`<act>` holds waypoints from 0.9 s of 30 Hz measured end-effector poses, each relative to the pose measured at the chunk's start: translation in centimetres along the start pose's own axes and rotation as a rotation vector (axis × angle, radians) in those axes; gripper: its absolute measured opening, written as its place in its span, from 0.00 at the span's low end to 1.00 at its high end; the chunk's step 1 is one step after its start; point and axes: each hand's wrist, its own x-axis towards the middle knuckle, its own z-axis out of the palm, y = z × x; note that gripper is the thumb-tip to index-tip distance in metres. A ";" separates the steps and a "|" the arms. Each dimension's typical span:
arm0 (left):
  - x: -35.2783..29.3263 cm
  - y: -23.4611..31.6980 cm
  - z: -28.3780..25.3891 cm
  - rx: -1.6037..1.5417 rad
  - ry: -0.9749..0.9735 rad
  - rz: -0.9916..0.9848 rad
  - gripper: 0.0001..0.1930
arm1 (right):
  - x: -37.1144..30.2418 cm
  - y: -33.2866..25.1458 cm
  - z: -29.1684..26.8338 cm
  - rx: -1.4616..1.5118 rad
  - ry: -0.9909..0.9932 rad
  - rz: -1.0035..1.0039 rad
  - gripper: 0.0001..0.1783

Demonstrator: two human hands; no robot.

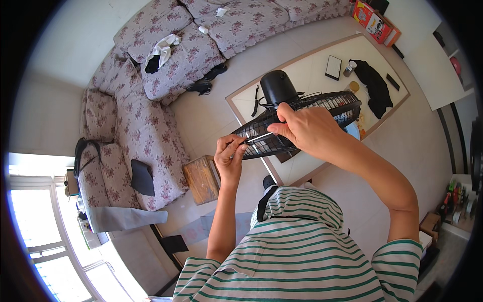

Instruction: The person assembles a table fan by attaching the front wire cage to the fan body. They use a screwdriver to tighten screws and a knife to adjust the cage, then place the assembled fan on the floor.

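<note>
A black electric fan (279, 89) with a round wire guard (327, 103) is tilted in front of me, its motor housing toward the far side. At the guard's near left rim, my left hand (230, 153) is closed, pinching the edge with thumb and fingertips. My right hand (309, 128) is above the guard's near side, thumb and forefinger bent together. A thin silvery rod (260, 137) runs from the right thumb toward the left fingertips; its kind is too small to tell. The right hand hides part of the guard.
Behind the fan is a low pale table (302, 65) bearing a black cloth (372, 88), a jar (350, 67), a framed white panel (333, 67) and a dark strap (256, 100). A wooden stool (200, 180) stands left, near a floral sofa (146, 126). Boxes (375, 22) are far right.
</note>
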 end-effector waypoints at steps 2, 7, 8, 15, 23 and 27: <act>0.1 0.0 0.1 -0.001 -0.001 0.005 0.08 | 0.0 -0.2 0.0 -0.026 0.011 0.010 0.11; 0.1 0.4 0.1 -0.016 -0.001 -0.030 0.08 | 0.0 1.2 1.6 0.251 0.435 -0.440 0.11; 0.1 0.3 0.2 -0.016 0.000 -0.019 0.08 | 0.2 1.4 1.8 0.285 0.485 -0.509 0.11; 0.0 0.1 0.1 0.000 -0.001 0.001 0.08 | -0.2 1.0 0.9 0.187 0.212 -0.196 0.12; 0.1 0.3 0.2 -0.017 0.002 -0.001 0.09 | 0.0 1.7 2.1 0.298 0.426 -0.448 0.11; 0.0 -0.3 0.2 -0.014 0.007 0.017 0.11 | 0.1 1.8 2.0 0.366 0.346 -0.386 0.13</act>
